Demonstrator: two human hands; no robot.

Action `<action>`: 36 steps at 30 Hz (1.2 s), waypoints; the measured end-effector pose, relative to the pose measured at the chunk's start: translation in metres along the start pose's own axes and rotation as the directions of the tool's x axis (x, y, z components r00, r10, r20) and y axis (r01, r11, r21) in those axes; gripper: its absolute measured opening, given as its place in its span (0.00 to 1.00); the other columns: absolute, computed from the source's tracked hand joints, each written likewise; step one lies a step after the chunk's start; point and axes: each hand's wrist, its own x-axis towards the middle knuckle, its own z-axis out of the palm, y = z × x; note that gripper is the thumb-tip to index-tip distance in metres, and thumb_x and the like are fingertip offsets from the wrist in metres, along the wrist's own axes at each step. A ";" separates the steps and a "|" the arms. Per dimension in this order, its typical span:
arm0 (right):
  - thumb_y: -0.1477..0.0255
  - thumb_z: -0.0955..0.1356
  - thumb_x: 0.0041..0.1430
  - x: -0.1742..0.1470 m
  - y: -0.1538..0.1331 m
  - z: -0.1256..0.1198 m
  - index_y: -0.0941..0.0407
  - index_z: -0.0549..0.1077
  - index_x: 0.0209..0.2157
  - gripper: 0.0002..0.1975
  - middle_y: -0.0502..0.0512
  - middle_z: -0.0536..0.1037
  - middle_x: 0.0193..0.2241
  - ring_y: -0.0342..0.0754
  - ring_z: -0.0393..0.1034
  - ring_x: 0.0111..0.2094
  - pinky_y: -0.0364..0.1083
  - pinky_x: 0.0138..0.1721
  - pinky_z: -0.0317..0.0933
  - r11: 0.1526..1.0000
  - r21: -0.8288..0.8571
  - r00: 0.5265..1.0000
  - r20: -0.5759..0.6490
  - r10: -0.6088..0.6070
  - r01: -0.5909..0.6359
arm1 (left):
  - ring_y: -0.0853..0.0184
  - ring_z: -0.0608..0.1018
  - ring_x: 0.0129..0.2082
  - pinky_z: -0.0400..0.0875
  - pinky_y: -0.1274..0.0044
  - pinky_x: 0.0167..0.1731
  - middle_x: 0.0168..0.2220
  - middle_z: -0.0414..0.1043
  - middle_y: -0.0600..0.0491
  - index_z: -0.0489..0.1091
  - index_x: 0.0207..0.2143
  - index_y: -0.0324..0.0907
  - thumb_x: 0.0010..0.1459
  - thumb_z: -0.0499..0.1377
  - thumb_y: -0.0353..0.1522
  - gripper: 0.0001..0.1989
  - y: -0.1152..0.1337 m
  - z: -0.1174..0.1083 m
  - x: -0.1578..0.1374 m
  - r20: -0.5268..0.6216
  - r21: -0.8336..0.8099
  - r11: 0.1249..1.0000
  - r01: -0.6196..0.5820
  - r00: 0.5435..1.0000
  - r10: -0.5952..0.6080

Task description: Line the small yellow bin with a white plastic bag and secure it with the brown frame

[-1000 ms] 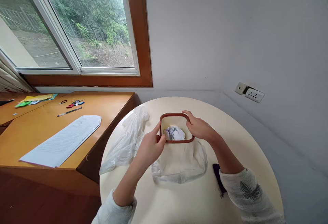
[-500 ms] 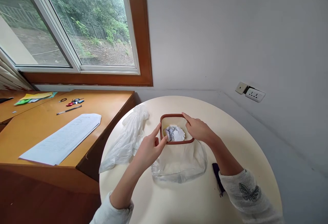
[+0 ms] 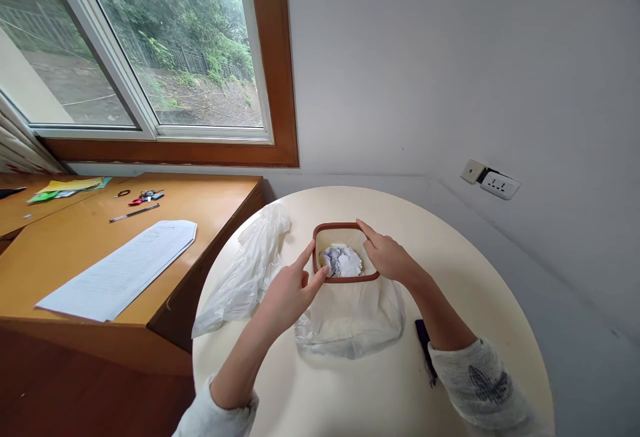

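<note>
A small wastebasket with a rounded brown rim stands on the round cream table. Crumpled white paper lies inside it. My left hand grips the rim's left side, thumb at the near-left corner and index finger pointing along the edge. On the other side, my right hand holds the rim, its index finger reaching the far-right corner; its lower fingers are partly hidden. A translucent plastic bag spreads from below the near rim toward me.
Another crumpled plastic bag lies on the table's left. A dark strip of cloth rests by my right forearm. The wooden desk at left holds paper sheets, a pen and scissors. A wall socket is at right.
Both hands keep their places on the wastebasket rim. Only a very slight shift of the whole view shows.
</note>
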 end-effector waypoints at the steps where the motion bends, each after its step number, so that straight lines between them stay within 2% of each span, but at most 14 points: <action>1: 0.69 0.50 0.61 0.000 0.000 0.000 0.46 0.44 0.61 0.26 0.52 0.72 0.28 0.47 0.65 0.26 0.42 0.27 0.53 1.000 0.013 1.000 0.008 0.002 -0.003 | 0.72 0.56 0.16 0.51 0.81 0.17 0.15 0.49 0.63 0.45 0.61 0.47 0.56 0.47 0.46 0.32 0.000 0.000 0.000 0.001 0.007 1.000 0.002 1.000 -0.002; 6: 0.70 0.49 0.62 0.002 0.002 0.001 0.47 0.42 0.62 0.26 0.52 0.72 0.27 0.46 0.64 0.26 0.42 0.27 0.52 1.000 0.008 1.000 0.020 -0.001 0.001 | 0.71 0.58 0.16 0.52 0.81 0.18 0.15 0.50 0.63 0.46 0.61 0.48 0.56 0.46 0.48 0.32 0.000 -0.001 0.001 0.006 0.042 0.999 0.001 1.000 -0.001; 11: 0.71 0.50 0.61 0.008 0.003 -0.001 0.49 0.42 0.62 0.27 0.53 0.71 0.26 0.47 0.64 0.26 0.42 0.27 0.52 0.992 -0.125 0.999 0.040 -0.028 0.033 | 0.70 0.60 0.16 0.53 0.81 0.19 0.14 0.51 0.62 0.49 0.60 0.46 0.58 0.44 0.47 0.30 0.000 0.002 -0.001 -0.051 0.162 0.987 -0.015 0.998 0.024; 16: 0.71 0.51 0.61 0.021 0.007 -0.012 0.49 0.42 0.62 0.27 0.55 0.72 0.30 0.44 0.64 0.24 0.41 0.25 0.53 0.984 -0.114 0.978 0.170 -0.117 0.138 | 0.68 0.63 0.17 0.52 0.80 0.20 0.14 0.55 0.59 0.54 0.59 0.43 0.60 0.41 0.44 0.27 0.001 0.008 -0.009 -0.134 0.379 0.925 -0.020 0.988 0.076; 19: 0.71 0.53 0.61 0.034 0.006 -0.016 0.46 0.46 0.61 0.26 0.54 0.74 0.37 0.44 0.66 0.27 0.41 0.29 0.56 0.972 -0.066 0.959 0.193 -0.209 0.225 | 0.69 0.63 0.17 0.52 0.79 0.21 0.15 0.56 0.58 0.59 0.57 0.43 0.61 0.41 0.43 0.26 0.005 0.011 -0.015 -0.148 0.434 0.900 -0.037 0.983 0.112; 21: 0.72 0.54 0.61 0.043 0.004 -0.015 0.43 0.50 0.59 0.25 0.52 0.73 0.44 0.45 0.68 0.35 0.42 0.35 0.57 0.948 -0.061 0.938 0.177 -0.297 0.312 | 0.69 0.62 0.16 0.52 0.79 0.21 0.14 0.55 0.58 0.61 0.55 0.44 0.61 0.42 0.42 0.25 0.008 0.010 -0.019 -0.126 0.421 0.904 -0.077 0.982 0.142; 23: 0.72 0.55 0.62 0.049 -0.002 -0.014 0.43 0.54 0.58 0.23 0.51 0.69 0.50 0.46 0.66 0.44 0.44 0.42 0.55 0.914 -0.106 0.917 0.133 -0.377 0.391 | 0.70 0.62 0.16 0.52 0.79 0.21 0.14 0.54 0.59 0.63 0.53 0.46 0.61 0.43 0.42 0.23 0.009 0.009 -0.022 -0.091 0.366 0.923 -0.122 0.982 0.166; 25: 0.71 0.55 0.62 0.047 -0.011 -0.013 0.47 0.58 0.57 0.21 0.54 0.66 0.53 0.48 0.61 0.51 0.46 0.47 0.52 0.886 -0.182 0.902 0.015 -0.430 0.426 | 0.71 0.61 0.17 0.54 0.79 0.21 0.14 0.54 0.59 0.66 0.50 0.46 0.60 0.44 0.41 0.21 0.007 0.008 -0.023 -0.098 0.278 0.948 -0.154 0.977 0.187; 27: 0.70 0.54 0.64 0.034 -0.024 -0.012 0.52 0.62 0.53 0.19 0.56 0.67 0.51 0.47 0.60 0.51 0.47 0.48 0.50 0.872 -0.245 0.875 -0.140 -0.464 0.423 | 0.71 0.62 0.18 0.57 0.79 0.22 0.16 0.56 0.59 0.68 0.47 0.44 0.60 0.46 0.40 0.19 -0.002 0.007 -0.021 -0.187 0.188 0.968 -0.167 0.961 0.202; 29: 0.70 0.52 0.65 0.013 -0.038 -0.008 0.55 0.68 0.46 0.18 0.57 0.72 0.45 0.46 0.63 0.45 0.46 0.45 0.51 0.859 -0.288 0.843 -0.223 -0.490 0.423 | 0.71 0.65 0.21 0.61 0.78 0.25 0.20 0.62 0.57 0.67 0.46 0.42 0.59 0.47 0.38 0.17 -0.015 0.008 -0.015 -0.308 0.123 0.977 -0.173 0.929 0.203; 31: 0.69 0.53 0.65 -0.011 -0.049 0.000 0.55 0.71 0.37 0.18 0.56 0.74 0.38 0.46 0.65 0.40 0.46 0.41 0.52 0.830 -0.347 0.833 -0.193 -0.519 0.437 | 0.68 0.70 0.29 0.66 0.76 0.31 0.31 0.68 0.52 0.65 0.48 0.41 0.58 0.49 0.37 0.18 -0.029 0.010 -0.007 -0.366 0.083 0.978 -0.191 0.907 0.208; 33: 0.65 0.56 0.63 -0.030 -0.057 0.011 0.56 0.71 0.33 0.16 0.56 0.75 0.32 0.48 0.65 0.37 0.47 0.39 0.51 0.799 -0.401 0.824 -0.161 -0.544 0.449 | 0.64 0.71 0.43 0.66 0.72 0.42 0.45 0.67 0.47 0.59 0.53 0.42 0.56 0.50 0.35 0.21 -0.041 0.015 0.001 -0.335 0.054 0.972 -0.227 0.913 0.232; 36: 0.69 0.60 0.61 -0.042 -0.057 0.029 0.58 0.70 0.31 0.11 0.55 0.74 0.28 0.48 0.65 0.33 0.47 0.36 0.50 0.765 -0.462 0.808 -0.156 -0.568 0.449 | 0.61 0.61 0.56 0.57 0.67 0.54 0.56 0.57 0.46 0.51 0.58 0.43 0.55 0.51 0.32 0.27 -0.052 0.025 0.008 -0.252 0.022 0.959 -0.282 0.927 0.278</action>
